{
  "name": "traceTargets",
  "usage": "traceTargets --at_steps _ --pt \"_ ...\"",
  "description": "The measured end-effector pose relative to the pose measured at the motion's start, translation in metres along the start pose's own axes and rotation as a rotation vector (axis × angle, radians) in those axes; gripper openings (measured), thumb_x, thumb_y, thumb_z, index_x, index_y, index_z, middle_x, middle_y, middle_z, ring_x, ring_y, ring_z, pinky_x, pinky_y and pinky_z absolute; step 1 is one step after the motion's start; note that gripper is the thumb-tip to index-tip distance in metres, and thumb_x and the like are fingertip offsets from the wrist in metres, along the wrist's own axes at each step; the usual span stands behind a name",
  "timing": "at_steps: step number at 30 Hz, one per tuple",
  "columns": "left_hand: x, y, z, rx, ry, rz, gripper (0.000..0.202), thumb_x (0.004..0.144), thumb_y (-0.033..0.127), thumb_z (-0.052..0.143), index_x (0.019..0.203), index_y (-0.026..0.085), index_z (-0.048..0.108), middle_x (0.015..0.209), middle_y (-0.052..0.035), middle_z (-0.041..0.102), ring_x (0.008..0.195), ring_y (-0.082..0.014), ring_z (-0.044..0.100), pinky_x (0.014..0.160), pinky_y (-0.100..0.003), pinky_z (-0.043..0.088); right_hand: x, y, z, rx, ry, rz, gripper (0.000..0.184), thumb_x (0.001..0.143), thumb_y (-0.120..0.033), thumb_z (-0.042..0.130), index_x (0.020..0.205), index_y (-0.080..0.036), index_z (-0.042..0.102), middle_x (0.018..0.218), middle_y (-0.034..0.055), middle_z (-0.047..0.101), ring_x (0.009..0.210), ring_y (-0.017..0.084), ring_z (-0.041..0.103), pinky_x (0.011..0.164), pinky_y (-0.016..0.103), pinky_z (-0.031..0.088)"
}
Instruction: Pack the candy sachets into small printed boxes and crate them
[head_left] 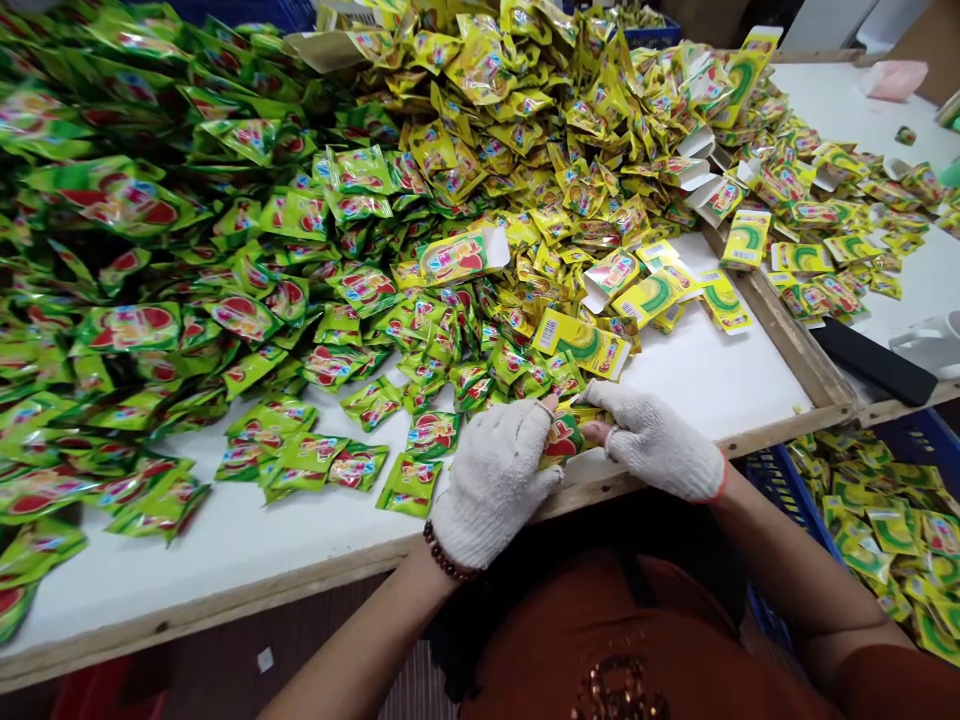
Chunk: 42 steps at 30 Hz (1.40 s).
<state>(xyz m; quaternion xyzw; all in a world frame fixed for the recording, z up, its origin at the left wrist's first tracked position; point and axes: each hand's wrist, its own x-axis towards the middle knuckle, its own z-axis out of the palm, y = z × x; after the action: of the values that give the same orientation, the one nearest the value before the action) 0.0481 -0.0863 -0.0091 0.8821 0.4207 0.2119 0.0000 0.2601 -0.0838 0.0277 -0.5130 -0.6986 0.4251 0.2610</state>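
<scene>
My left hand (491,480), in a white knitted glove with bare fingertips, is closed at the table's front edge around a green packet (564,436) with a watermelon picture. From the other side my right hand (660,440), gloved the same way, pinches with thumb and fingers at the packet's right end. A yellow edge shows between those fingers, but most of it is hidden. Just beyond the hands lies a flat yellow-green carton (581,343). Loose green packets (433,435) rest left of my left hand.
Green packets (127,200) heap up at left, yellow packets (480,150) at centre back. Small open cartons (463,256) lie among them. A wooden strip (787,340) divides the white table (720,385). A black phone-like slab (874,362) and a blue crate (799,490) of filled cartons are at right.
</scene>
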Motion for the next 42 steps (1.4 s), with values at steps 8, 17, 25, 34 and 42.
traceTargets --at_steps 8,17,25,34,42 --pt "-0.002 0.004 -0.002 0.019 -0.002 0.071 0.062 0.075 0.022 0.069 0.133 0.009 0.05 0.116 -0.0186 0.069 0.102 -0.0338 0.066 0.088 -0.048 0.055 -0.005 0.007 0.009 -0.057 0.08 0.04 0.01 0.085 -0.018 0.058 0.077 -0.017 0.064 0.071 0.0003 0.062 0.069 0.014 0.059 0.066 0.025 0.048" --pt "-0.01 0.005 -0.002 -0.049 -0.029 0.016 0.064 0.077 0.022 0.068 0.137 0.01 0.05 0.117 -0.0179 0.069 0.104 -0.033 0.065 0.088 -0.047 0.056 -0.02 0.0 0.007 0.4 -0.326 0.32 0.04 0.093 -0.042 0.055 0.122 -0.015 0.063 0.059 -0.0034 0.06 0.043 0.008 0.054 0.041 0.017 0.04" --pt "-0.004 0.01 0.004 -0.208 -0.222 0.016 0.064 0.085 0.05 0.069 0.133 0.011 0.055 0.112 -0.0157 0.068 0.104 -0.0308 0.064 0.089 -0.045 0.054 -0.028 0.013 -0.003 0.397 -0.424 0.361 0.038 0.091 -0.052 0.054 0.096 -0.015 0.064 0.055 -0.0023 0.061 0.041 0.009 0.05 0.04 0.019 0.038" --pt "0.024 0.011 -0.002 -0.011 -0.285 0.026 0.025 0.096 0.035 0.053 0.091 0.018 0.07 0.104 -0.0114 0.069 0.093 -0.0282 0.063 0.08 -0.043 0.05 0.031 0.049 -0.031 -0.552 0.173 0.004 0.023 0.086 -0.013 0.053 0.092 -0.018 0.074 0.096 0.0077 0.066 0.089 0.02 0.061 0.082 0.031 0.05" --pt "0.085 0.043 0.017 0.026 -0.478 0.216 0.021 0.092 0.012 0.048 0.095 0.014 0.068 0.093 -0.012 0.07 0.088 -0.0292 0.069 0.07 -0.039 0.051 0.06 0.039 -0.027 -0.726 0.178 0.168 0.036 0.081 -0.024 0.071 0.116 -0.02 0.065 0.125 0.0111 0.055 0.095 0.022 0.06 0.082 0.032 0.051"
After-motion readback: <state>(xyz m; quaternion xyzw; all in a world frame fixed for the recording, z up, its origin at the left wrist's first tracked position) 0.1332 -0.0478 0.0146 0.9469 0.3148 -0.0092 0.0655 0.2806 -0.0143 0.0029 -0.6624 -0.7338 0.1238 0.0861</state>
